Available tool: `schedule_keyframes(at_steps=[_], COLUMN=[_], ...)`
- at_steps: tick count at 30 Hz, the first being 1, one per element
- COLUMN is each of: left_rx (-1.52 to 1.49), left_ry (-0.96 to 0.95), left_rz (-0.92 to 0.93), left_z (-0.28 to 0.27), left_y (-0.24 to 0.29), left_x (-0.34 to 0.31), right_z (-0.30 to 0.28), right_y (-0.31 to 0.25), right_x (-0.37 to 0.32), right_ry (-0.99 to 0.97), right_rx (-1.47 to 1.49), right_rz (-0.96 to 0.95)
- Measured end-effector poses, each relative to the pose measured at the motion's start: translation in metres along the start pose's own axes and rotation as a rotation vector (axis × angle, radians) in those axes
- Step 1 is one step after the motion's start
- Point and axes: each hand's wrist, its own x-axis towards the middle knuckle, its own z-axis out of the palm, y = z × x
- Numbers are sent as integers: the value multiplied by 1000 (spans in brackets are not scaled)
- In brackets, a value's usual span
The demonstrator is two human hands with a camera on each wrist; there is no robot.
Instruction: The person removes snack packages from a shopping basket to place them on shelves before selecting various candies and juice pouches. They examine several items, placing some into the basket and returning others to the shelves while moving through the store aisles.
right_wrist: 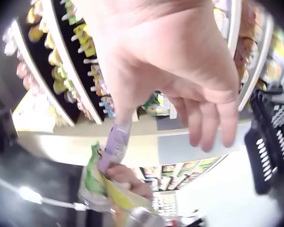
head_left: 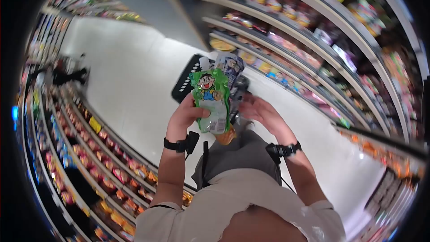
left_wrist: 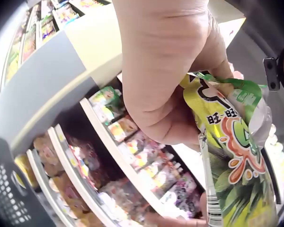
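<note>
In the head view my left hand (head_left: 190,111) grips a green pouch (head_left: 214,103) with a cartoon figure, thumb across its front. Behind it show a blue-and-white pouch (head_left: 232,65) and an orange-brown piece of packaging (head_left: 225,137). The left wrist view has my left hand (left_wrist: 165,61) on a yellow-green pouch (left_wrist: 232,156). My right hand (head_left: 259,111) is just right of the bundle, fingers apart. From the right wrist, that hand (right_wrist: 170,61) has loosely bent fingers, its thumb against or beside a purple packet (right_wrist: 116,144); contact is unclear.
A black basket (head_left: 181,86) is beyond the pouches. Shelves of packaged goods (head_left: 286,11) rise at the right, and more shelves (head_left: 96,161) curve along the left. White floor (head_left: 121,58) lies between them. A dark figure (head_left: 67,74) is far left.
</note>
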Motion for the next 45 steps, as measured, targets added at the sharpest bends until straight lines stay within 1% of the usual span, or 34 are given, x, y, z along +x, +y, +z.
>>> schedule_keyframes(at_steps=[1,2,3,5,6,7,9,10,11,13,14,15,16,17,18,19,20,22,25,27,29,30,31,33,34,35,37,38,39,41,45], left_rx=[-94,-117,-125,-212,-211,-207,-150,-139,-111,-128,-115,-104,-89,-92,-66,-36,-17,51,86,91,72,-1,-6,-29,-19,41,104,180,250,212,278], left_ry=[-106,-166,-221,-284,-386,-436,-423,-397,-334,-406,-415,-415,-435,-497,-561,-617,-630,-701,-709,-690,-535,-506,-528,-591,-588,-605,-610,-596,-583,-556,-424], left_rz=[-27,-80,-122,-212,-235,-261,-323,-332,-391,-434,-438,-444,-489,-539,-565,-586,-585,-604,-593,-576,-475,-450,-479,-537,-537,-562,-608,-627,-641,-659,-614], left_z=[12,23,34,50,53,54,69,74,74,78,88,97,108,115,122,128,136,152,180,212,260,289,308,345,364,389,427,446,465,493,520], left_y=[-4,-10,-22,-51,-68,-81,-92,-100,-104,-111,-111,-107,-105,-108,-114,-121,-127,-143,-172,-188,-210,-219,-237,-279,-297,-313,-334,-343,-351,-355,-352], left_x=[3,7,12,27,38,42,42,43,39,38,37,38,37,39,42,45,47,50,47,32,14,-2,-3,0,-2,-4,-7,-8,-8,-7,10], right_z=[11,14,31,24,26,19,9,9,2,-18,-13,-17,-20,-21,-21,-21,-23,-34,-54,-75,-102,-111,-124,-154,-165,-178,-207,-224,-235,-256,-309], right_y=[-10,-7,-22,-24,-36,-37,-36,-39,-34,-25,-33,-29,-23,-19,-16,-14,-13,-9,-6,-4,3,6,14,34,45,57,89,107,114,119,114], right_x=[-1,-2,-8,-14,-25,-37,-63,-78,-93,-131,-149,-159,-171,-183,-195,-207,-219,-243,-287,-322,-359,-381,-400,-436,-456,-470,-488,-498,-509,-530,-565], right_ry=[-105,-146,-106,20,120,164,376,476,526,591,610,629,657,675,693,740,783,783,769,752,730,659,649,535,553,548,441,424,430,442,634], right_rx=[259,422,496,454,425,421,274,288,287,224,234,217,201,189,193,132,70,80,121,151,310,363,364,634,649,661,925,963,965,1081,1125], right_rz=[-126,-235,-320,-336,-340,-377,-295,-327,-372,-267,-266,-288,-315,-335,-361,-360,-357,-393,-442,-478,-490,-531,-541,-575,-538,-541,-494,-504,-497,-568,-624])
